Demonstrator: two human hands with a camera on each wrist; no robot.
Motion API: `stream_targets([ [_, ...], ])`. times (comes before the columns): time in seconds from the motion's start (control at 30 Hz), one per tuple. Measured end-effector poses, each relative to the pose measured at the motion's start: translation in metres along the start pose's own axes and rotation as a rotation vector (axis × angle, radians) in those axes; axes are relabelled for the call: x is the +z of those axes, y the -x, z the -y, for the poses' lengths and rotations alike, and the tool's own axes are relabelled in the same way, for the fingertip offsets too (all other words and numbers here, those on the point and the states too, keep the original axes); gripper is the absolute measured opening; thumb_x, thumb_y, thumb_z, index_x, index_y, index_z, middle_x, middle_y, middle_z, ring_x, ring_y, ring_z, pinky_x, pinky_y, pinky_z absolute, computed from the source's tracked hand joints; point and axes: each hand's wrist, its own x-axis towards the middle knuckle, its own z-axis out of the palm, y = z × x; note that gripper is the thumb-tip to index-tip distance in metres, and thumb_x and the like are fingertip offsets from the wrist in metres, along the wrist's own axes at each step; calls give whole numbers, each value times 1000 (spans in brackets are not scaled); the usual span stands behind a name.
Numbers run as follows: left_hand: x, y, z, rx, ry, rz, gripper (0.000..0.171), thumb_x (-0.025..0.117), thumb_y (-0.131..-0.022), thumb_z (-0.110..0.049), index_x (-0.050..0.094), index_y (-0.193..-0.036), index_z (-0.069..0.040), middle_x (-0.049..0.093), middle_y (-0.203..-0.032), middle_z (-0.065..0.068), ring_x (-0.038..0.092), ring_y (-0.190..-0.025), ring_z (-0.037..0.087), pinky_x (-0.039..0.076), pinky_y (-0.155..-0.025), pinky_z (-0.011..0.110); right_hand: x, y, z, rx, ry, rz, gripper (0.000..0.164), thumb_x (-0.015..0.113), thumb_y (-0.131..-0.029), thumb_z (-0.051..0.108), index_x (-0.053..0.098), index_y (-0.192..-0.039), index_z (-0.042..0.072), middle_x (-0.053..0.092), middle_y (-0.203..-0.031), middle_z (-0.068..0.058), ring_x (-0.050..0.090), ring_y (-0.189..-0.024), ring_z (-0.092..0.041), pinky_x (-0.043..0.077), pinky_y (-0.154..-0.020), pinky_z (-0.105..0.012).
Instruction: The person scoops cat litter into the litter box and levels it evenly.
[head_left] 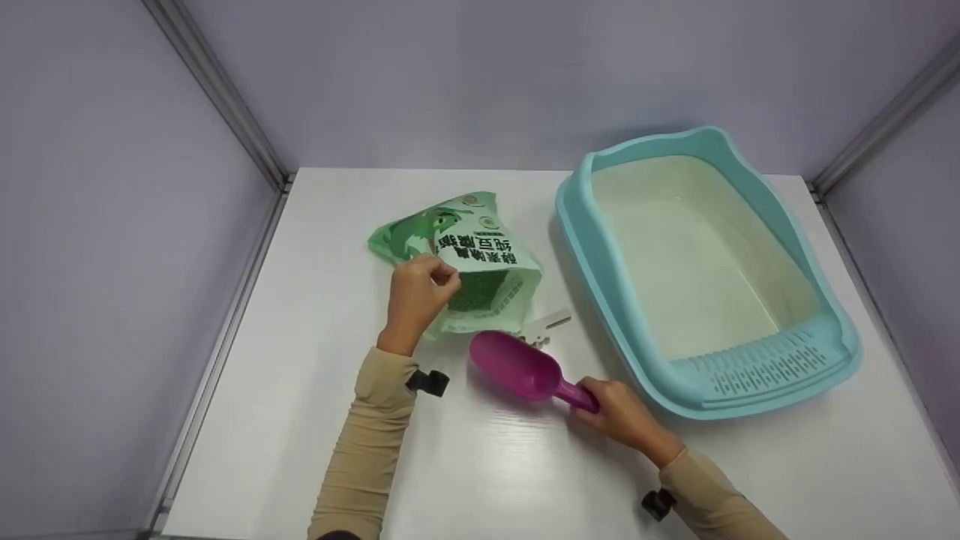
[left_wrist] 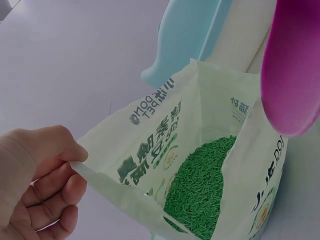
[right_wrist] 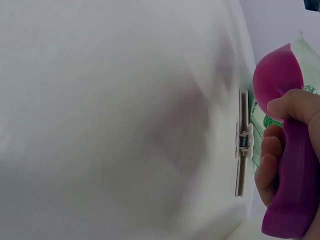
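My left hand (head_left: 418,300) pinches the edge of an open bag of cat litter (head_left: 480,236) between thumb and forefinger. The bag lies with its mouth towards me, and green litter pellets (left_wrist: 200,185) show inside. My right hand (head_left: 619,412) grips the handle of a magenta scoop (head_left: 517,365). The scoop's bowl is empty, its tip close in front of the bag's mouth. In the right wrist view the fingers wrap the scoop handle (right_wrist: 295,175), thumb at the neck.
A blue and cream litter box (head_left: 697,262) stands at the right, its bottom bare. A white sealing clip (head_left: 547,326) lies on the white table (head_left: 300,420) between bag and box. Pale partition walls (head_left: 450,82) enclose the back and sides.
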Motion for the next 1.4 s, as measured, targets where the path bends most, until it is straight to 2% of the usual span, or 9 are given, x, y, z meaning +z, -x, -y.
stream_targets([
  [0.5,-1,-1,0,6,14,-16,10,66,-80,-4,70,-71,-5,69,-70,10,66,-65,21,55,-64,33,-15,1,12,28,8,-4,16,76,-79,11,65,-89,5,58,-65,0,41,-57,0,39,-51,-13],
  [0.77,-1,-1,1,-4,14,-12,9,66,-80,-4,70,-71,-4,69,-71,11,66,-65,22,56,-64,33,-18,-3,15,20,12,-61,17,76,-78,8,65,-89,3,59,-66,-3,41,-57,-1,40,-51,-12],
  [0.97,-2,1,0,0,4,-18,11,66,-81,-4,70,-71,-4,69,-70,11,67,-66,22,56,-65,34,-17,-6,16,4,38,-121,16,75,-76,7,63,-85,2,55,-61,-3,37,-54,0,36,-49,-12],
  [1.17,-1,1,0,-1,7,-23,10,66,-80,-4,70,-71,-4,69,-70,11,66,-66,21,56,-65,33,-17,-10,20,41,35,-128,16,75,-77,7,64,-87,2,55,-62,-2,38,-55,-2,37,-49,-13],
  [1.4,-2,0,-1,-17,14,-14,8,68,-79,-4,70,-71,-4,70,-71,10,66,-67,21,56,-66,34,-18,-16,24,41,54,-152,17,75,-75,7,64,-87,2,56,-62,-3,39,-55,-3,36,-50,-14],
])
